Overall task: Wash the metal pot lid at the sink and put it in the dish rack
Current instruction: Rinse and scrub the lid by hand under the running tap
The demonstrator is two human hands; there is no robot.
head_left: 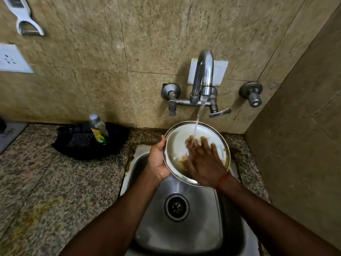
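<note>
Over the sink (184,235), the left hand (156,161) grips the wet lid (177,143) by its rim while the right hand (203,159), fingers spread, rubs it under the tap (203,74); it could slip.

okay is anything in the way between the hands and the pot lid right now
No. The left hand already grips the pot lid by its left rim, and the right hand lies flat on its face under the water stream. The dish rack isn't in view.

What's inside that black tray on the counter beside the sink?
The black tray holds an upright dish soap bottle and a dark scrub pad beside it. Anything beneath them is hidden.
</note>
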